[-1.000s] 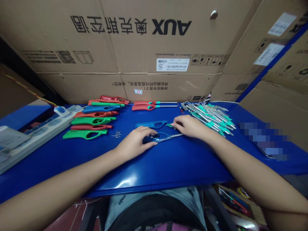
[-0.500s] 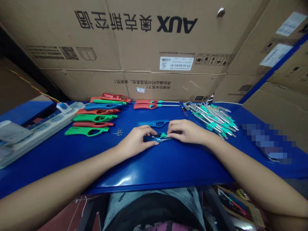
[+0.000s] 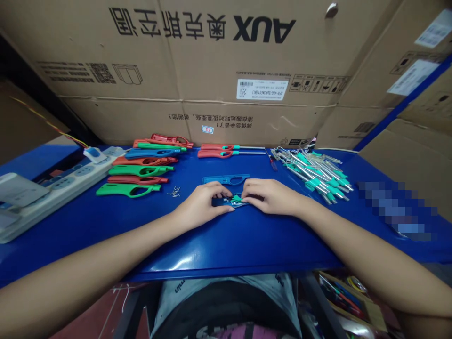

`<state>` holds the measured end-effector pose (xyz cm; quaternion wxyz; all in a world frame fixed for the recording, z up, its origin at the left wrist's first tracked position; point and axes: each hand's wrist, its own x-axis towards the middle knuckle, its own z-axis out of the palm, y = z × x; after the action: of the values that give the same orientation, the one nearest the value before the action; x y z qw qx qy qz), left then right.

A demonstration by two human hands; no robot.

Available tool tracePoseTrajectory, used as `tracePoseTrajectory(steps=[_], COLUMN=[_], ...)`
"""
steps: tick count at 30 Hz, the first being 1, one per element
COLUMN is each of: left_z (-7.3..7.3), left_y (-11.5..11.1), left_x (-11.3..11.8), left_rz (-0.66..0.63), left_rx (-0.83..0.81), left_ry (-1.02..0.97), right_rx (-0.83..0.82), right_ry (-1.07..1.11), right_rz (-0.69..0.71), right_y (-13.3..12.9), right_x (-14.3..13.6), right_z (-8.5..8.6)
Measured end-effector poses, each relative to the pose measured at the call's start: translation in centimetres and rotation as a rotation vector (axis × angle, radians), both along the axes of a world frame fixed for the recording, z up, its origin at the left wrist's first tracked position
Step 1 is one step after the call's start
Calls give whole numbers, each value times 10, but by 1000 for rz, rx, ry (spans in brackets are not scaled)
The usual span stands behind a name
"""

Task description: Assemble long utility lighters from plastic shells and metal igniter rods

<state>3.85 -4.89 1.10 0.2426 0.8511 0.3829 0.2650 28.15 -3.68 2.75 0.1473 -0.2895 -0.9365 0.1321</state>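
Green piece (image 3: 236,199) in blue casing (image 3: 230,205)

Bare blue table (image 3: 226,245) opens toward the body; the blue shell (image 3: 226,180) blocks the way just beyond the hands (image 3: 199,205).

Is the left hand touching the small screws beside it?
Apart. The head view shows a strip of blue table between the left hand and the screws.

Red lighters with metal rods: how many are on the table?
2, side by side at the back of the table, near the cardboard: the front lighter and the rear lighter. The rod pile could hide more.
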Motion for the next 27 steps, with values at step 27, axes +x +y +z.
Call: tracePoseTrajectory(steps=[27], left_z=[5], left_y=[-6], left_x=[-2], left_rz=[-83], left_rx=[152], left_ry=[193], right_rx=[161], right_ry=[-108], right_rz=[51], right_y=[-7], right_x=[1], right_z=[4])
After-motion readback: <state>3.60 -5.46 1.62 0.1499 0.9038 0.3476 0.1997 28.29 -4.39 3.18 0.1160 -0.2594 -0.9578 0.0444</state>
